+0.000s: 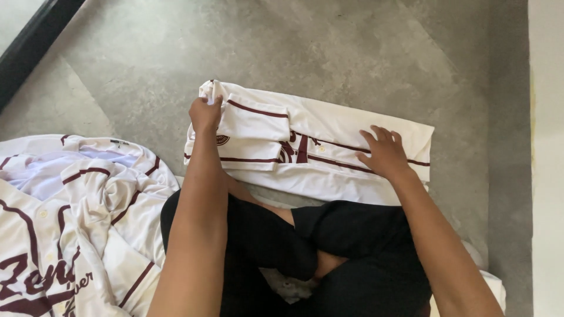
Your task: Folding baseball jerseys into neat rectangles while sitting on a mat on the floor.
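On grey concrete floor (352, 53), jersey (329, 147) folded into long strip, left hand (205, 113) pinching its end, right hand (385, 154) flat, fingers spread; crumpled jersey pile (76, 217) beside, unfolded.

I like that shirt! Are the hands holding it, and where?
The left hand pinches the folded white jersey at its left end; the right hand presses flat on its right part.

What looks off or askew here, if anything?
Nothing damaged or spilled. The folded jersey lies flat on the floor, left hand gripping its collar end, right hand pressing it. Only the jersey pile at left lies rumpled and unfolded.
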